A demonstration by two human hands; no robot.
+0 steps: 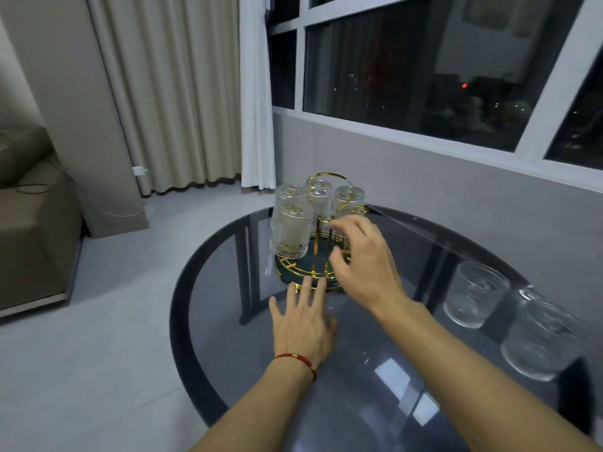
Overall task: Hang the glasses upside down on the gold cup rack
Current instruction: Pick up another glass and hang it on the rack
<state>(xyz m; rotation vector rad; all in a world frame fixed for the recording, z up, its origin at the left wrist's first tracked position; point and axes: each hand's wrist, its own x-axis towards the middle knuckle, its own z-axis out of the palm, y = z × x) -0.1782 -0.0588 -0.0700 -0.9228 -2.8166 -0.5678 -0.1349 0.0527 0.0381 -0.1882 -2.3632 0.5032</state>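
Four glasses (pixel 291 228) hang upside down on the gold cup rack (pixel 321 246) at the centre of the frame, and two more wait on the dark glass surface (pixel 228 288): one glass (pixel 474 293) at the right, and a second glass (pixel 543 337) near the lower right edge, both apart from the rack. The left hand (pixel 301 324), with a red string at the wrist, lies flat and spread on the surface, fingertips just at the rack's gold base rim, gripping nothing. The right hand (pixel 365 259) hovers over the rack's near side, fingers loosely curled and empty, fingertips close to a bare gold prong. That looks like steadying or turning the rack to bring a free peg round. Now the waiting pair: ribbed clear glass, stiff, probably fairly heavy for its size, and breakable against the metal or the glass top. The ribbing should give some grip, though smooth patches may slip. Best hold, I'd judge, is around the side wall near the base, so the open mouth goes down over a prong cleanly.
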